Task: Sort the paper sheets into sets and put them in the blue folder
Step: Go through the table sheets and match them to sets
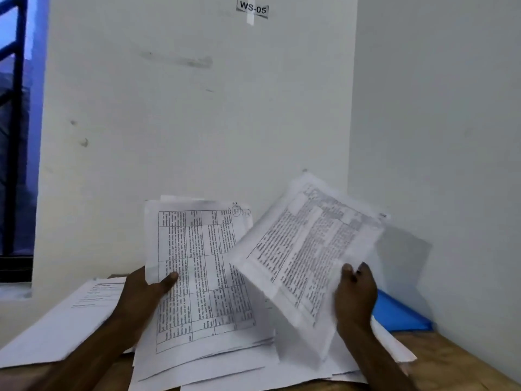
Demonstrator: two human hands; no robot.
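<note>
Wooden table [451, 362], white corner: left hand [143, 289] pinches the left sheaf [197, 249], right hand [355, 292] the right sheaf [310, 244], both by lower edges; sheets probably light, limp, slippery.

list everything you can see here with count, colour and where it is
brown wooden table: one, brown, bottom
left-hand bundle of printed paper sheets: count unclear, white with black tables, held up at centre
right-hand bundle of printed paper sheets: count unclear, white, tilted, right of centre
loose paper sheets: several, white, spread on the table below both hands
flat blue folder: one, blue, on the table at right, partly hidden
paper label reading WS-05: one, grey-white, top centre
barred window: one, dark bars, far left
left hand: one, grips the left-hand bundle
right hand: one, holds the right-hand bundle
</note>
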